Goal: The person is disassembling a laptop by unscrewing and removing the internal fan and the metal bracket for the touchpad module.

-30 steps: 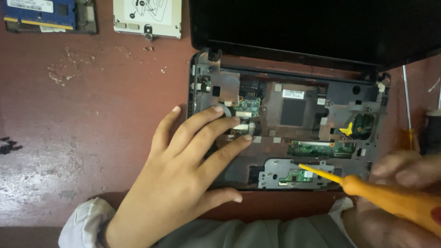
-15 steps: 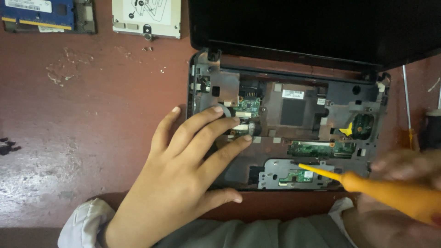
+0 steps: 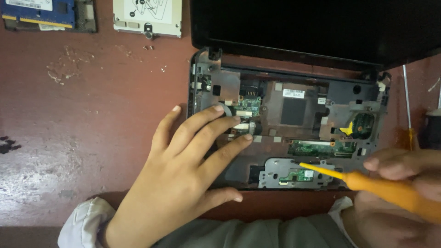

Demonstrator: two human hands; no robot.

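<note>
The opened laptop (image 3: 285, 133) lies on the red desk (image 3: 92, 138), unmoved over the last second. The left hand (image 3: 183, 183) stays flat, grip released, while the right hand (image 3: 404, 183) keeps its grip clenched on the orange screwdriver (image 3: 367, 181), tip barely shifted near the lower metal bracket (image 3: 294, 172).

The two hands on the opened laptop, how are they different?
The left hand lies flat with fingers spread on the opened laptop; the right hand is curled. The left hand holds nothing; the right hand grips an orange screwdriver pointing into the laptop. The left hand shows whole; the right hand is cut off by the picture's edge. Both are bare.
</note>
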